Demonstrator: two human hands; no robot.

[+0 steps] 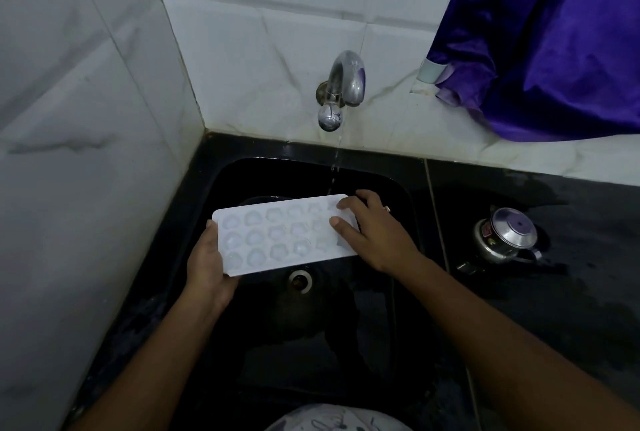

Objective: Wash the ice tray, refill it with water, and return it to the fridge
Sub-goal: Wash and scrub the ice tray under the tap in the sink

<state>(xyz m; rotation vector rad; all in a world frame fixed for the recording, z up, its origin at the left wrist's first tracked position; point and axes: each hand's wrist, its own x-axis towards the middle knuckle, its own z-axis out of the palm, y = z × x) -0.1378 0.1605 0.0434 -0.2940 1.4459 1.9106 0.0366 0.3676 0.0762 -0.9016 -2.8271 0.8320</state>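
Note:
A white ice tray (277,236) with several rounded cells is held level over the black sink (398,195). My left hand (207,268) grips its near-left corner from below, thumb on the rim. My right hand (370,233) lies on the tray's right end, fingers spread over the cells. A thin stream of water (335,171) falls from the chrome tap (343,84) onto the tray's far right edge.
The sink drain (299,280) shows just below the tray. A metal pressure-cooker lid (505,236) lies on the wet black counter at right. A purple cloth (554,42) hangs at top right. White tiled walls close in on the left and behind.

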